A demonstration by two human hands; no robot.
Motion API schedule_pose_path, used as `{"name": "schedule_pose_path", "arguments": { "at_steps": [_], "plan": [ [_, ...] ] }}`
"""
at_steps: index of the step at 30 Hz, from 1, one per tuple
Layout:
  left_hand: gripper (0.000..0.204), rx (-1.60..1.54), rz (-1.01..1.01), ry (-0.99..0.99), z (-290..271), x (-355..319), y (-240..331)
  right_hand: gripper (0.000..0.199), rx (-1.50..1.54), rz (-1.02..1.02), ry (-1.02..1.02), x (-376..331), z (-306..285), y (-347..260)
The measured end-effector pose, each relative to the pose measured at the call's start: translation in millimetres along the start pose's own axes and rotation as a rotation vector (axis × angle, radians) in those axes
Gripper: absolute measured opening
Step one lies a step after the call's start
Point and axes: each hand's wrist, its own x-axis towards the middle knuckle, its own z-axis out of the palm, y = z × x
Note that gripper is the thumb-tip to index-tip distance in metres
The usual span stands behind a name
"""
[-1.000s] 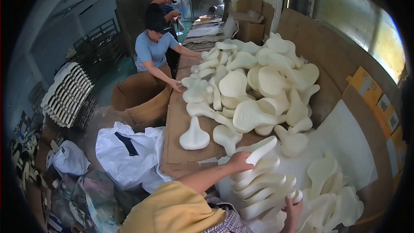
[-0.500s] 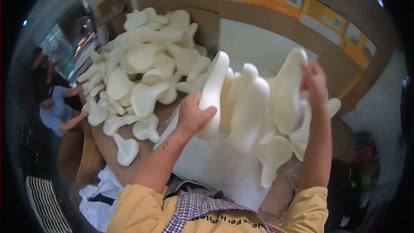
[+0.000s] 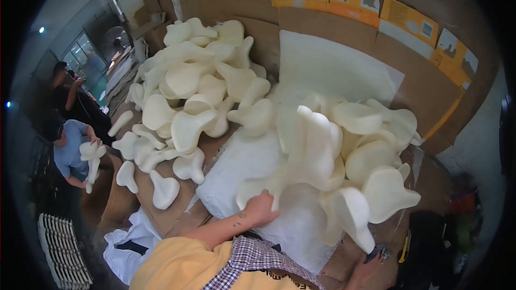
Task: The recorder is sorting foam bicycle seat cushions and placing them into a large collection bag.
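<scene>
My left hand [image 3: 262, 209] is closed on the near end of a cream foam bicycle saddle pad [image 3: 251, 190] lying on the white covered surface. Just right of it, several pads stand pressed together in a row [image 3: 314, 145]. My right hand [image 3: 366, 269] is low at the right, at the near edge of the table. Its fingertips are by a small dark and silvery tool [image 3: 379, 252]; whether they grip it is too small to make out. A tilted saddle pad [image 3: 352, 212] stands just beyond that hand. More loose pads [image 3: 384, 193] lie behind it.
A large heap of saddle pads [image 3: 183, 75] fills the back left of the cardboard-covered table. Brown cardboard [image 3: 344, 27] walls the back. At far left, a person in a blue shirt [image 3: 72, 142] holds pads, and another person in black [image 3: 75, 96] stands behind. A yellow-handled item [image 3: 404, 247] lies at the right.
My right hand has left the upright pad and dropped to the near right edge. My left hand has moved lower and nearer. The pads at right have slumped, and the person in blue has lifted pads.
</scene>
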Motion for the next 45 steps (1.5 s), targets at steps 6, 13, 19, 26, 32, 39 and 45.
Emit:
{"name": "schedule_pose_path", "arguments": {
  "at_steps": [6,13,19,26,32,39,45],
  "plan": [
    [0.027,-0.376,-0.067,-0.184,0.5,41.4,-61.1,0.071,0.331,0.403,-0.609,51.2,-37.7,-42.9],
    [0.062,-0.230,-0.234,0.404,-17.1,168.7,-118.2,0.065,0.478,0.221,-0.303,12.4,56.6,18.8],
    [0.087,0.108,-0.228,0.366,-16.2,234.4,-130.8,0.060,0.594,0.283,-0.469,54.0,-27.7,-41.3],
    [0.076,-0.111,-0.096,0.441,-48.0,265.6,-167.1,0.051,0.541,0.468,-0.516,138.9,-146.7,-113.4],
    [0.055,-1.340,-0.042,0.434,-157.0,180.5,-204.7,0.045,1.011,0.628,-0.378,184.9,-226.1,-157.1],
    [0.062,-1.810,-0.053,0.179,-193.8,84.7,-175.8,0.038,1.415,0.535,-0.573,149.4,-273.8,-158.8],
    [0.063,-1.651,-0.144,0.071,-164.5,77.0,-173.3,0.058,1.572,0.057,-0.956,139.2,-290.5,-177.8]
  ]
}}
